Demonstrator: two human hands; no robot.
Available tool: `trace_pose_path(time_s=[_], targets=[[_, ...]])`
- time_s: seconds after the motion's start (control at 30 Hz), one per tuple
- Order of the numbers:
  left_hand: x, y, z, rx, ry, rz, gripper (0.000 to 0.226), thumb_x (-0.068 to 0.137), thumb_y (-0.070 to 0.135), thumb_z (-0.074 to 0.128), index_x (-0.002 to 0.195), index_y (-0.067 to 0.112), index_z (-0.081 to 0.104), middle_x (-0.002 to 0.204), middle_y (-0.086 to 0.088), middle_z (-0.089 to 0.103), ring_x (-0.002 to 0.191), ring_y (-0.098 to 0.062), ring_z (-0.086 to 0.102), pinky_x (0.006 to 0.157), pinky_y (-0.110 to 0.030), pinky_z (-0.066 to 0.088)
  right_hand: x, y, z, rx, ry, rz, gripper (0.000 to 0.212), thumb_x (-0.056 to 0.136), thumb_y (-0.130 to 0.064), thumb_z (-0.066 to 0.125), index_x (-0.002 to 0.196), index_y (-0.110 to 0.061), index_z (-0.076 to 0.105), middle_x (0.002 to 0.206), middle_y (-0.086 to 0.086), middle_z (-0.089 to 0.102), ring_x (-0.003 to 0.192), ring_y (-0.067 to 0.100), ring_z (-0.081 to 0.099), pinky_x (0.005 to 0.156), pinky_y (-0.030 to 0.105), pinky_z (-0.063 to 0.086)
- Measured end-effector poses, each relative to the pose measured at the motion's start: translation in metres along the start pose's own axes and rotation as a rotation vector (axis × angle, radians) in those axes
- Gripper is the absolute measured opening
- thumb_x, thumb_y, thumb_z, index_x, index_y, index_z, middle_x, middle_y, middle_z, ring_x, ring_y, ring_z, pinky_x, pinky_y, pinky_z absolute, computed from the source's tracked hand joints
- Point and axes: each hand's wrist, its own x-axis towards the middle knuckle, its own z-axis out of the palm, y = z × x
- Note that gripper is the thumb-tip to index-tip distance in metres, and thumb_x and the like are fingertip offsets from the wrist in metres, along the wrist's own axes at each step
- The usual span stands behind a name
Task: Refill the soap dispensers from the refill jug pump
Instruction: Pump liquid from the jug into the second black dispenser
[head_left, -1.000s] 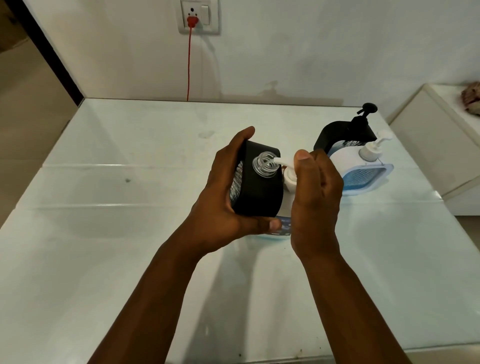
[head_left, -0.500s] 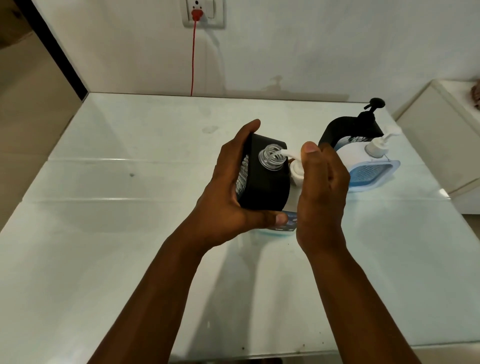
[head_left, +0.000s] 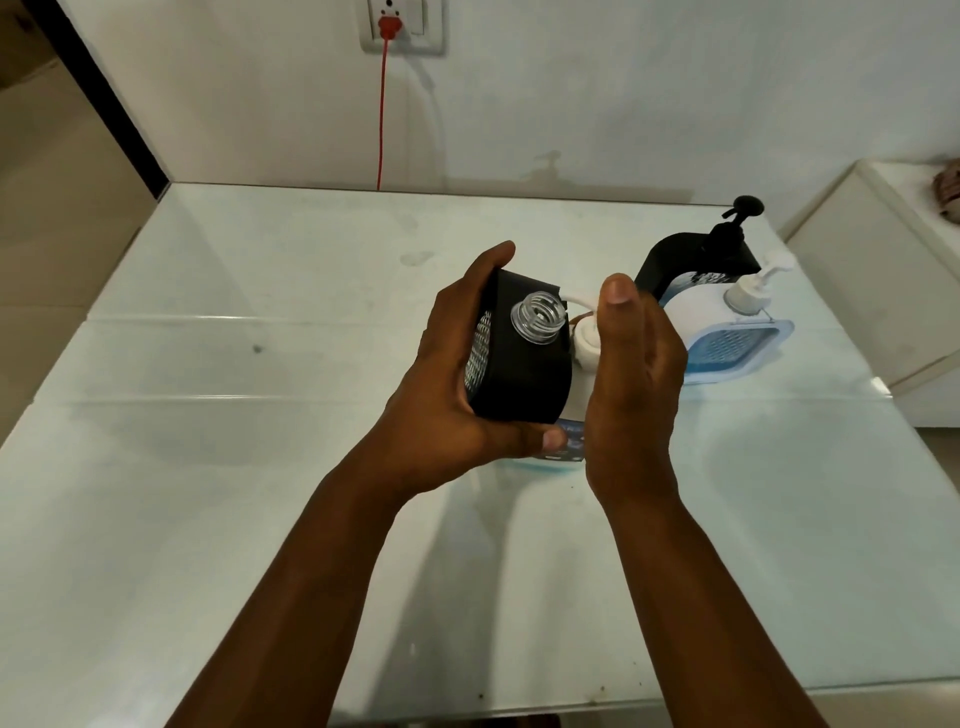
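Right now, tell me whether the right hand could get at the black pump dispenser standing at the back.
Probably not yet. The right hand is wrapped around the white pump bottle, and the white dispenser stands just in front of the black pump dispenser. Once it lets go, coming at the pump top from above looks clear.

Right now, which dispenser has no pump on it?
The black dispenser in the left hand; its clear threaded neck is open. The others carry pumps.
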Motion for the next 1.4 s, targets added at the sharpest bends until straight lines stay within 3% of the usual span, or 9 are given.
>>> trace_pose_path(time_s=[0.23,0.4,0.47,0.57,0.7,0.93,1.07,1.2,1.4], targets=[[-0.001,-0.002,-0.002,0.002,0.0,0.003,0.131,0.062,0.026,0.098,0.168,0.037,0.023,0.164,0.011,0.041,0.149,-0.015,0.048,0.116,-0.052,0.053,0.002,0.005,0.002,-0.071,0.009,-0.07,0.025,0.095,-0.029,0.049,0.071,-0.027,0.044,0.06,-0.016,0.043,0.065,0.003,0.045,0.06,0.015,0.037],[-0.001,-0.002,0.0,0.016,0.004,-0.001,0.129,0.063,0.029,0.097,0.168,0.035,0.023,0.165,0.012,0.038,0.15,-0.014,0.046,0.116,-0.049,0.054,0.0,0.001,0.003,-0.022,0.009,0.023,0.027,0.093,-0.045,0.048,0.087,-0.02,0.055,0.085,-0.023,0.055,0.091,0.003,0.048,0.067,-0.002,0.04],[0.0,-0.002,0.0,0.012,0.004,0.0,0.13,0.063,0.029,0.098,0.168,0.036,0.023,0.165,0.011,0.039,0.151,-0.015,0.046,0.117,-0.049,0.053,-0.002,-0.004,0.002,-0.006,-0.005,0.018,0.021,0.094,-0.044,0.048,0.083,-0.026,0.052,0.093,-0.025,0.05,0.095,0.001,0.043,0.066,0.001,0.043],[0.0,-0.002,0.0,0.002,-0.001,0.005,0.131,0.062,0.03,0.098,0.168,0.036,0.022,0.165,0.011,0.039,0.15,-0.017,0.046,0.116,-0.052,0.054,-0.001,-0.006,0.0,-0.001,-0.009,0.008,0.024,0.1,-0.027,0.051,0.098,-0.003,0.058,0.093,-0.021,0.047,0.088,0.006,0.045,0.073,0.02,0.046],[0.0,-0.001,-0.001,-0.008,-0.003,0.0,0.133,0.059,0.036,0.099,0.168,0.037,0.022,0.165,0.013,0.04,0.148,-0.017,0.049,0.116,-0.052,0.053,0.003,-0.003,-0.001,-0.026,-0.027,-0.048,0.022,0.094,-0.028,0.049,0.073,-0.025,0.047,0.063,-0.015,0.046,0.067,0.003,0.047,0.062,0.013,0.04],[-0.001,-0.001,-0.002,0.013,0.001,-0.004,0.129,0.062,0.03,0.096,0.168,0.036,0.023,0.165,0.014,0.038,0.15,-0.014,0.046,0.118,-0.05,0.052,-0.002,0.003,0.003,-0.028,-0.009,0.029,0.024,0.097,-0.041,0.05,0.096,-0.018,0.058,0.083,-0.023,0.056,0.076,-0.007,0.054,0.069,0.001,0.043],[-0.001,-0.001,-0.003,0.01,0.001,-0.007,0.131,0.06,0.034,0.098,0.167,0.038,0.023,0.165,0.016,0.037,0.151,-0.015,0.045,0.117,-0.051,0.053,-0.001,-0.002,0.001,0.014,-0.066,0.08,0.023,0.098,-0.041,0.05,0.084,-0.023,0.052,0.094,-0.023,0.047,0.089,0.002,0.048,0.075,0.011,0.043],[-0.001,-0.001,-0.003,0.001,0.002,-0.007,0.131,0.06,0.028,0.098,0.167,0.04,0.023,0.163,0.02,0.038,0.148,-0.013,0.048,0.116,-0.051,0.053,-0.002,-0.002,0.001,0.045,-0.041,0.024,0.026,0.1,-0.024,0.053,0.074,-0.028,0.048,0.071,-0.019,0.058,0.074,0.006,0.051,0.064,0.009,0.045],[-0.001,-0.003,-0.004,-0.014,-0.003,-0.008,0.131,0.06,0.025,0.098,0.168,0.039,0.023,0.164,0.015,0.039,0.148,-0.016,0.049,0.114,-0.051,0.055,0.0,0.005,0.005,0.017,-0.006,-0.019,0.02,0.091,-0.038,0.049,0.073,-0.029,0.047,0.061,-0.021,0.051,0.068,-0.003,0.053,0.063,0.009,0.043]])
